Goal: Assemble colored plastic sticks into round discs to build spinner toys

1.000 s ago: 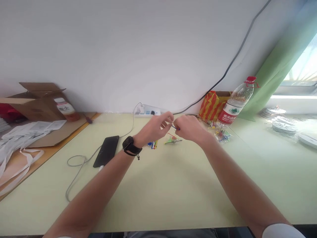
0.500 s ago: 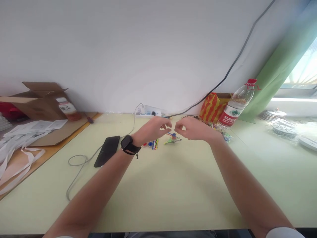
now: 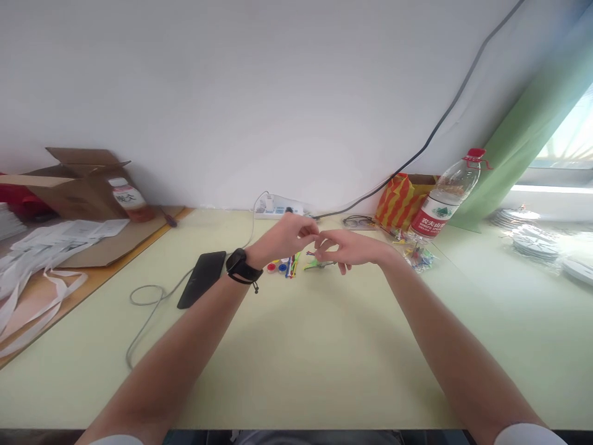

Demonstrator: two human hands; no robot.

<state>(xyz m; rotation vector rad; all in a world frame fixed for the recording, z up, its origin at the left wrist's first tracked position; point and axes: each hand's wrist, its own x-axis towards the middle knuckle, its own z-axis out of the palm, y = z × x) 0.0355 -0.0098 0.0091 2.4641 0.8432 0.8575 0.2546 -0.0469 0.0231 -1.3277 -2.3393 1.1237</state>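
My left hand (image 3: 293, 238), with a black watch on its wrist, has its thumb and fingertips pressed together; anything between them is too small to name. My right hand (image 3: 354, 248) meets it from the right, its fingers bent in a pinch around something tiny. Just below the hands a green piece (image 3: 315, 264) lies on the table. To its left are thin coloured sticks (image 3: 291, 267), a blue round piece (image 3: 282, 268) and a red round piece (image 3: 271, 267).
Behind the hands stands a power strip (image 3: 278, 207). A black phone (image 3: 202, 280) with a grey cable lies left. To the right are glasses (image 3: 359, 221), a striped bag (image 3: 393, 201), a large bottle (image 3: 430, 216) and a plastic bag of small parts (image 3: 420, 257).
My right hand has moved left until its fingertips meet those of my left hand. The glasses and the round pieces now show more fully.
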